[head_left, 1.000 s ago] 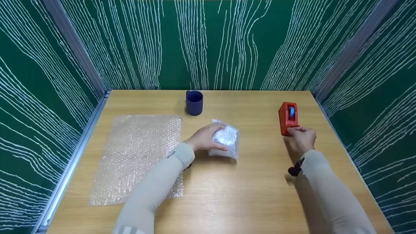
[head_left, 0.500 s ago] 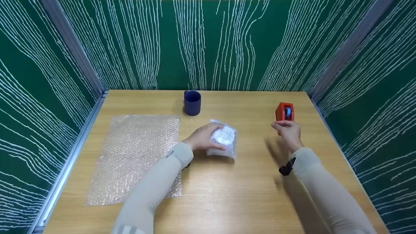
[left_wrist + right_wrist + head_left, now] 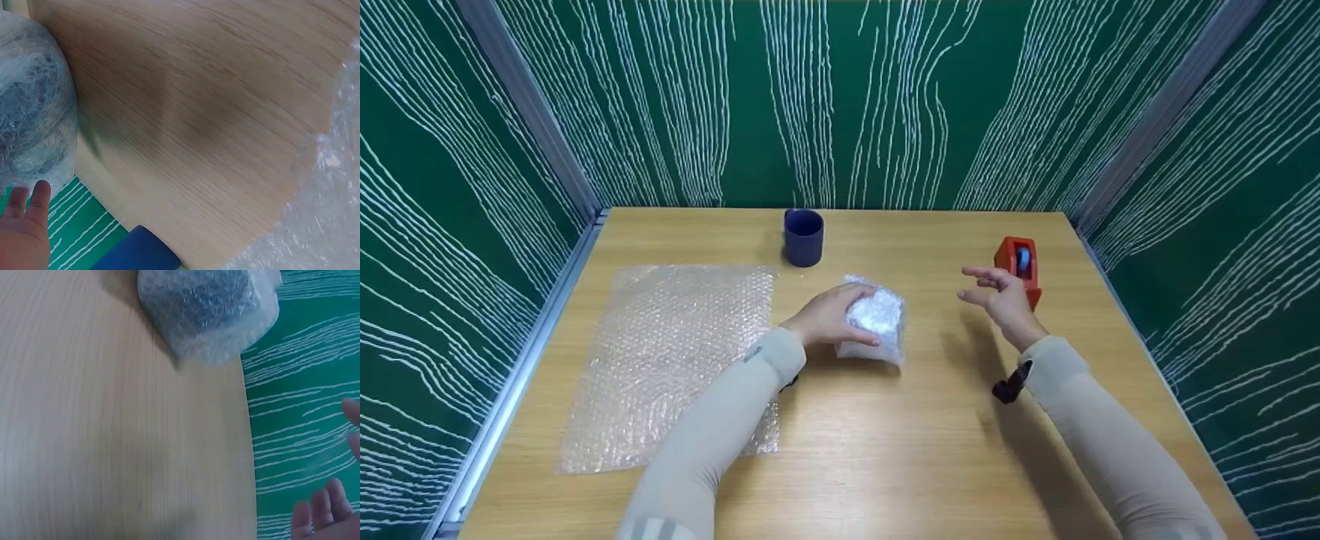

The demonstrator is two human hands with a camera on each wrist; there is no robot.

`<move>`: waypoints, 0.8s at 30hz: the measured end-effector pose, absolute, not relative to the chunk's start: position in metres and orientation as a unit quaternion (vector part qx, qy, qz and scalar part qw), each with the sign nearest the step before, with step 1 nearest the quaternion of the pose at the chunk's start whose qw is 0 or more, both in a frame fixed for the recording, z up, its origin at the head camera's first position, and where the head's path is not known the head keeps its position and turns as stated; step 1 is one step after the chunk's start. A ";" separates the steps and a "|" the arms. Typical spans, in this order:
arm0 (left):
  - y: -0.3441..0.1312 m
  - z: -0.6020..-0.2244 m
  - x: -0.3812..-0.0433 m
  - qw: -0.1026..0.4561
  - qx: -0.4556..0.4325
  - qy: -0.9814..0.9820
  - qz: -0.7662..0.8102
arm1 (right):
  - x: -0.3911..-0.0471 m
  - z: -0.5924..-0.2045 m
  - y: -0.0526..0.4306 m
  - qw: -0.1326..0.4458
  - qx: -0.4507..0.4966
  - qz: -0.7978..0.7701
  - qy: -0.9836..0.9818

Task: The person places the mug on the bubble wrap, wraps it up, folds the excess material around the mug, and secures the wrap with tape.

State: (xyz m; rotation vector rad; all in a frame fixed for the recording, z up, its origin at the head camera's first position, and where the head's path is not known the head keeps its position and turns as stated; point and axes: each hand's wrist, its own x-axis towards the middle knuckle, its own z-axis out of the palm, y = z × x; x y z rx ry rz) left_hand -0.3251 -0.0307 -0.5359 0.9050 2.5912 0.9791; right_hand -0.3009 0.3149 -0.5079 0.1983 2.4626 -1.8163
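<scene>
In the head view my left hand [image 3: 832, 316] grips a bubble-wrapped bundle [image 3: 885, 321] near the middle of the table, thumb on the near side and fingers on the far side. Through the clear wrap of the bundle [image 3: 197, 298] a dark bluish shape shows in the right wrist view; its kind is hidden. My right hand [image 3: 1003, 304] hovers to the right of the bundle, thumb and fingers spread apart. Whether a bit of tape clings to its fingers [image 3: 320, 506] cannot be seen. Just behind that hand stands a red tape dispenser [image 3: 1009, 251] with a blue-cored roll.
A flat sheet of bubble wrap [image 3: 675, 345] covers the left part of the wooden table [image 3: 855, 472]. Toward the back edge stands a dark blue mug [image 3: 804, 240]. Green walls [image 3: 652, 105] with white lines enclose the table behind and on both sides.
My right hand has left the dispenser's front, moving left toward the bundle. Its thumb and fingers, pinched together before, are now apart. My left hand keeps its hold on the bundle.
</scene>
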 end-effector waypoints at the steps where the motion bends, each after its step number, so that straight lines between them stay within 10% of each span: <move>1: -0.031 -0.536 -0.325 0.114 0.307 0.883 0.335 | -0.300 -0.506 0.312 0.045 0.056 -0.593 0.802; 24: -0.030 -0.539 -0.327 0.111 0.304 0.884 0.338 | -0.289 -0.503 0.258 0.130 -0.069 -0.595 0.790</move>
